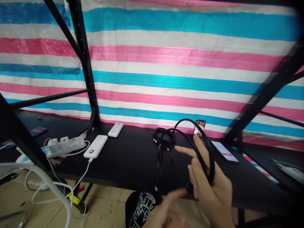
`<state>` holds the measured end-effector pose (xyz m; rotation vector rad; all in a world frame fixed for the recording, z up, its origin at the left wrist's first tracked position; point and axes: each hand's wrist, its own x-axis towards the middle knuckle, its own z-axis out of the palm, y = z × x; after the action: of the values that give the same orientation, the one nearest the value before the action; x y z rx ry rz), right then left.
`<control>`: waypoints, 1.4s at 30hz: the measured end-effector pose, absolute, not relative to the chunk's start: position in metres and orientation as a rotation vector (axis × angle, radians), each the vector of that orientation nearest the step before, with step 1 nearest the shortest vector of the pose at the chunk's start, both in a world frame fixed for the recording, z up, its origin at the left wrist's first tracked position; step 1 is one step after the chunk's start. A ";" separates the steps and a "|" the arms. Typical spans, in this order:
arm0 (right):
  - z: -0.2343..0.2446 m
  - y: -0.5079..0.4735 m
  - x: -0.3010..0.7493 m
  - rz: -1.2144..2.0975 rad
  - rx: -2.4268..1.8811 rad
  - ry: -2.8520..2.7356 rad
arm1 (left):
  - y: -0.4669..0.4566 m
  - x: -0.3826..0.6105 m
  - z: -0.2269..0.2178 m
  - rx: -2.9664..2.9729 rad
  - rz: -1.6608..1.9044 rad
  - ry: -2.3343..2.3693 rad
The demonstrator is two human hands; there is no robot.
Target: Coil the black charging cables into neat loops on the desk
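My right hand [209, 186] is raised over the front of the black shelf and closed around a looped black cable [210, 148]. The loops arch up and left over its fingers, and some index and thumb tips point left and upward. Strands of the cable hang down toward my left hand [166, 209], low at the bottom edge. That hand is blurred, with one finger stretched toward my right palm; its other fingers are not clear. A small dark cable end [189, 186] sits beside my right hand. Behind the loops, another coiled black cable [165, 136] lies on the shelf.
A phone [199, 127] leans at the back, and another phone [224, 152] lies at right. Two white power banks [96, 146] [116, 129] lie left, the nearer one plugged into a white cord. A power strip [54, 153] with chargers is beyond the black post [86, 69].
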<state>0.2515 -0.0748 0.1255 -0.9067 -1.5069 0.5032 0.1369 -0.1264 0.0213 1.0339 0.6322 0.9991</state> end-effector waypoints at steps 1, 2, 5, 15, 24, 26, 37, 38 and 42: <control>0.125 -0.075 0.253 0.489 -0.901 -1.524 | -0.124 0.139 0.024 1.018 1.064 0.648; 0.125 -0.076 0.256 0.472 -0.899 -1.542 | -0.121 0.140 0.026 0.998 1.162 0.676; 0.120 -0.079 0.264 0.419 -0.894 -1.640 | -0.109 0.134 0.030 0.922 1.468 0.781; 0.095 -0.078 0.275 0.334 -0.947 -1.841 | -0.077 0.093 0.054 0.639 1.678 0.652; 0.095 -0.067 0.300 0.275 -1.243 -1.306 | -0.102 0.080 0.082 1.011 1.656 0.672; 0.096 -0.066 0.310 0.240 -1.277 -1.220 | -0.112 0.081 0.085 1.030 1.587 0.567; 0.099 -0.059 0.358 0.331 -0.908 -0.751 | -0.124 0.067 0.098 0.759 1.731 0.969; 0.097 -0.057 0.362 0.342 -0.882 -0.758 | -0.120 0.066 0.101 0.734 1.795 0.986; 0.088 -0.049 0.373 0.450 -0.805 -0.850 | -0.105 0.074 0.110 0.764 1.911 0.945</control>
<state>0.3730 -0.0488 0.0884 -0.8053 -0.8497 0.4501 0.0745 -0.1049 0.1105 0.7638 0.9445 1.9109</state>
